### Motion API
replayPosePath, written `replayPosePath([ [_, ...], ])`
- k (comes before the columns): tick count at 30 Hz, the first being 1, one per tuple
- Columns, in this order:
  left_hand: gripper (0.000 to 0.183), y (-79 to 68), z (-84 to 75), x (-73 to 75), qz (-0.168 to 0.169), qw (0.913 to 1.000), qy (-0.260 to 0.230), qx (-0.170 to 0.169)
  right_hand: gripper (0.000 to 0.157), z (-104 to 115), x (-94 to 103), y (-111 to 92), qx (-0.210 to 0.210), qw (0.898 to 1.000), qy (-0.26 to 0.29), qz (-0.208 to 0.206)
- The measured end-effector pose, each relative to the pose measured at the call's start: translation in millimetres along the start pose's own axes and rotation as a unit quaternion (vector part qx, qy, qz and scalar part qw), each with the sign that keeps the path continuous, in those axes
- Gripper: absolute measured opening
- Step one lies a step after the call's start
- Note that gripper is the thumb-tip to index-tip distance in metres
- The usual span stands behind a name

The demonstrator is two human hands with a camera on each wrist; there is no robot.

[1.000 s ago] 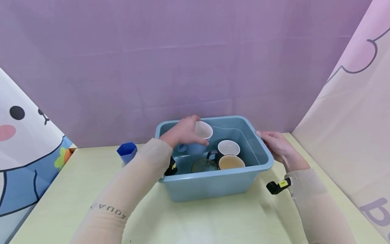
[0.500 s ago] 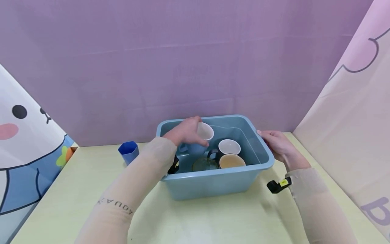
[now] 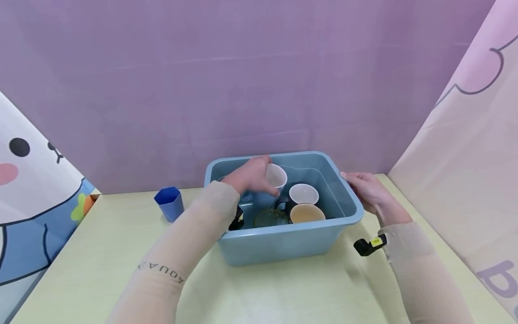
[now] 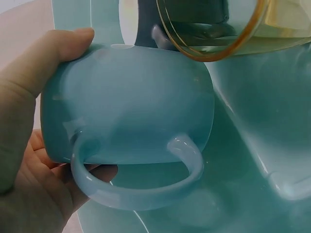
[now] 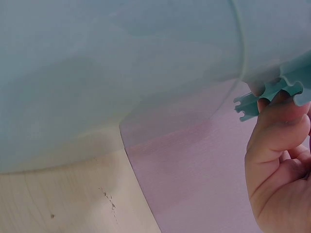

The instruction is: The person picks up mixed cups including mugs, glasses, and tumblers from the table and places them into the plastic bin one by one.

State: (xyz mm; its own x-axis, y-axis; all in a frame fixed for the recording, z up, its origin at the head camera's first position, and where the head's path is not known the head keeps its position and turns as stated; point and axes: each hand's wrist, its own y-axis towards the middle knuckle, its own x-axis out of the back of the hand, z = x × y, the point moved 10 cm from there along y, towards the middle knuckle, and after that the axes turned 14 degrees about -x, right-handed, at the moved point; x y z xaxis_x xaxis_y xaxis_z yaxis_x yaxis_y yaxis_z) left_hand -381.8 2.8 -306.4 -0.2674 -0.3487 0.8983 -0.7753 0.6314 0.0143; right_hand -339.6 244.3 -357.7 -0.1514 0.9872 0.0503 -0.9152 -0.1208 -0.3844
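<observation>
My left hand [image 3: 252, 176] reaches into the light blue plastic basin [image 3: 275, 246] and grips a light blue mug [image 4: 129, 104] near its rim, thumb on one side and fingers on the other. The mug's white inside shows in the head view, and its handle faces the camera in the left wrist view. At the basin's right side, my right hand [image 3: 367, 192] holds the rim, with fingers curled under the ribbed lip [image 5: 291, 87]. Beside the held mug stand a dark mug with a white inside [image 3: 303, 194], a tan-lined cup [image 3: 307, 214] and a clear glass cup [image 3: 270, 218].
A blue six-sided cup [image 3: 170, 204] stands on the pale wooden table [image 3: 259, 292], left of the basin. A purple cloth [image 3: 259, 81] hangs right behind, and printed cloths flank both sides. Small black wrist cameras sit on both sleeves.
My left hand has shifted slightly to the right inside the basin with the light blue mug. The right hand keeps its place on the rim.
</observation>
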Motion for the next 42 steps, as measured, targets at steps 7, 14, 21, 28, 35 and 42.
replayPosePath([
  [7, 0.08, 0.3, -2.4, -1.0, -0.001, 1.0, -0.007, 0.001, 0.031, 2, 2.0, -4, 0.005, 1.0, 0.003, 0.014],
  [14, 0.08, 4.2, -5.1, -5.7, 0.008, 0.9998, -0.018, 0.002, 0.03, 1, 8.1, -7, 0.008, 0.999, 0.021, 0.03],
  [21, 0.077, 6.6, -5.6, -9.2, 0.017, 0.9997, -0.018, 0.005, 0.031, 2, 10.3, -10, 0.014, 0.999, 0.029, 0.041],
  [28, 0.074, 6.5, -5.1, -15.7, 0.037, 0.9991, -0.019, 0.009, 0.03, 0, 14.8, -10, 0.01, 0.999, 0.029, 0.033],
  [35, 0.071, 7.3, -6.1, -18.4, 0.053, 0.9985, -0.01, 0.009, 0.031, -1, 18.0, -9, 0.009, 0.999, 0.027, 0.032],
  [42, 0.07, 7.3, -5.2, -21.7, 0.058, 0.9979, -0.023, 0.017, 0.031, -2, 19.7, -9, 0.004, 0.999, 0.028, 0.033],
])
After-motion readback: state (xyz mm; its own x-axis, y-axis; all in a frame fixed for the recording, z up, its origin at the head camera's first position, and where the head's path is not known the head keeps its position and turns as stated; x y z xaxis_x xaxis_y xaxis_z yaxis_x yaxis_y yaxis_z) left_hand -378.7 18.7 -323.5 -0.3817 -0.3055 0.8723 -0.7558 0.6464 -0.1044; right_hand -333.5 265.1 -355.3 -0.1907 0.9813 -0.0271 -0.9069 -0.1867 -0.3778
